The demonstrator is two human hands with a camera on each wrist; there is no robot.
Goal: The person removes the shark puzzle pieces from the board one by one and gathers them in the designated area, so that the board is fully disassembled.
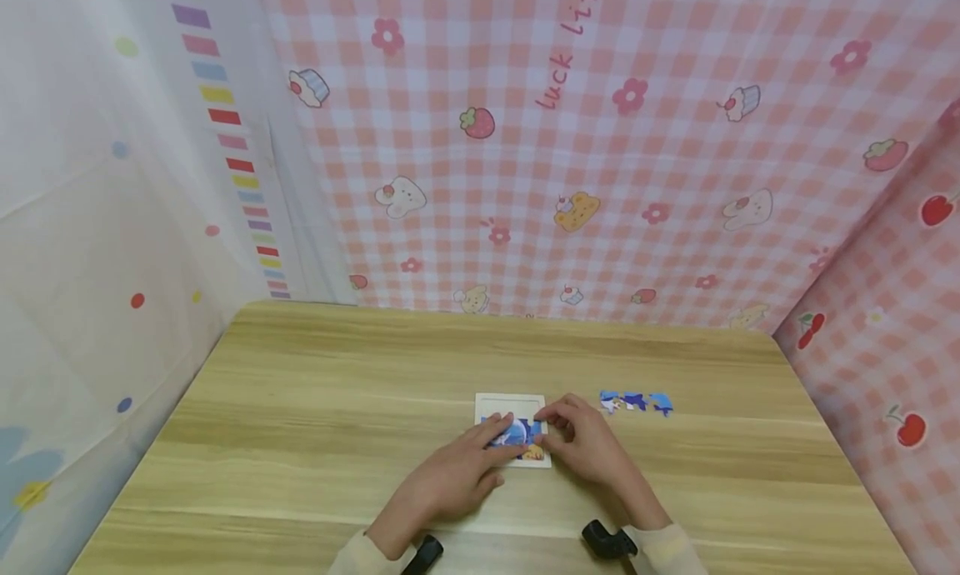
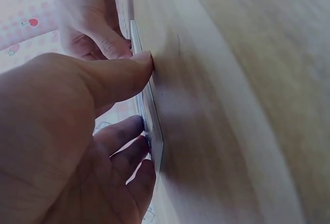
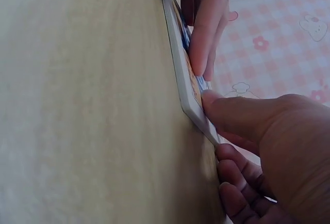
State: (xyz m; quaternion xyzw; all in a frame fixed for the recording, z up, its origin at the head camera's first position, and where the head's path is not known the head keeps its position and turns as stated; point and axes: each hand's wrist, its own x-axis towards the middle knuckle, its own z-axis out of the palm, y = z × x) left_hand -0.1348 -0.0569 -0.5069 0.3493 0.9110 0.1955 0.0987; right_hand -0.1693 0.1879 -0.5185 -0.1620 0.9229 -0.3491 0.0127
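Observation:
A small white-framed jigsaw puzzle [image 1: 512, 398] lies on the wooden table, its blue, sea-like picture partly filled in and its far strip bare. My left hand [image 1: 459, 468] rests over its left part, the extended fingers [image 3: 205, 33] touching the picture. At the right side, my right hand [image 1: 588, 443] has thumb and index finger around a blue puzzle piece [image 1: 536, 428] at the picture's edge. In the right wrist view the right thumb [image 3: 240, 114] presses on the surface, while the other fingers curl beside the frame [image 3: 181, 79]. The fingertips partly hide the piece.
Several loose blue puzzle pieces [image 1: 636, 403] lie on the table [image 1: 315, 408] to the right of the frame, beyond my right hand. A pink checked cloth [image 1: 525, 167] hangs behind the table's far edge. Cloths also hang at both sides.

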